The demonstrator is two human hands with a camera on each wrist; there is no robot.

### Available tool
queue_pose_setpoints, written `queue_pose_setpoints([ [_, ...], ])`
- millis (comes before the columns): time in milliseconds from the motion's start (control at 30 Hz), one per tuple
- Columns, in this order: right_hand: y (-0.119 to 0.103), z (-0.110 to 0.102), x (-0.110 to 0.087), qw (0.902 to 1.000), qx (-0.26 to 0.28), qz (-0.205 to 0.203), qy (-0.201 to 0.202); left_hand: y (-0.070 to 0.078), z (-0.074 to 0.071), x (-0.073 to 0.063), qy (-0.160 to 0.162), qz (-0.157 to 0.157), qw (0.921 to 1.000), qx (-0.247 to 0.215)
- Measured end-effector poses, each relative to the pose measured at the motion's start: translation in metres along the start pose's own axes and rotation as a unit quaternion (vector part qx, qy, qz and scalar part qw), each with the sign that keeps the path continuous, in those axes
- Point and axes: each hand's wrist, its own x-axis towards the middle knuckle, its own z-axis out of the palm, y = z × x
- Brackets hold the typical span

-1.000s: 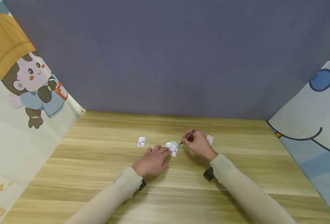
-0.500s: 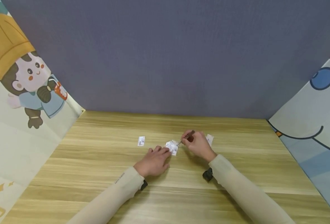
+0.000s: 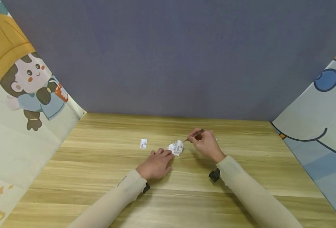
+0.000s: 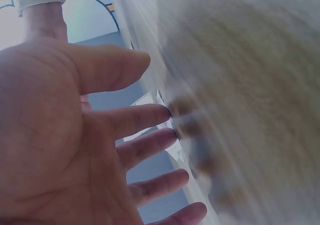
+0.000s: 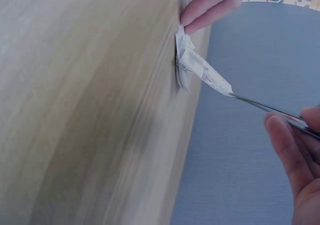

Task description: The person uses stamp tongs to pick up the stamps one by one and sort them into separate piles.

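My right hand [image 3: 207, 145] holds metal tweezers [image 3: 197, 134] between thumb and fingers. In the right wrist view the tips of the tweezers [image 5: 265, 106] pinch the serrated end of a small white printed sachet [image 5: 207, 74]. That sachet slants up from a little pile of similar sachets [image 3: 172, 147] on the table. My left hand [image 3: 156, 164] lies beside the pile, its fingertips touching the near left edge. From the left wrist camera its fingers [image 4: 145, 147] look spread and fairly straight, with the pile partly hidden behind them.
Another white sachet [image 3: 143, 143] lies apart on the wooden table [image 3: 99, 177], left of the pile. A white corner [image 3: 216, 139] peeks out behind my right hand. A grey-blue panel [image 3: 173, 60] rises along the back edge, with printed panels on both sides.
The tweezers have lifted one end of a sachet off the pile, and my right hand has shifted slightly up and right, covering more of the right-hand sachet. My left hand stays put.
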Motion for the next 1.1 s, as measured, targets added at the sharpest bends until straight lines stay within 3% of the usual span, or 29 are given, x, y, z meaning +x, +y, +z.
queue_pose_setpoints([
  [267,-0.008,0.000,0.001,0.9989,0.017,0.002,0.043,-0.004,-0.003,-0.008,0.010,0.006,0.9999,-0.009],
  [567,-0.018,0.010,0.004,0.9969,0.020,-0.040,0.065,-0.015,-0.009,-0.021,0.016,-0.011,0.9985,-0.052],
  [1100,-0.035,0.056,0.025,0.9954,0.072,0.019,0.059,-0.049,-0.019,-0.044,0.049,-0.064,0.9945,-0.068],
])
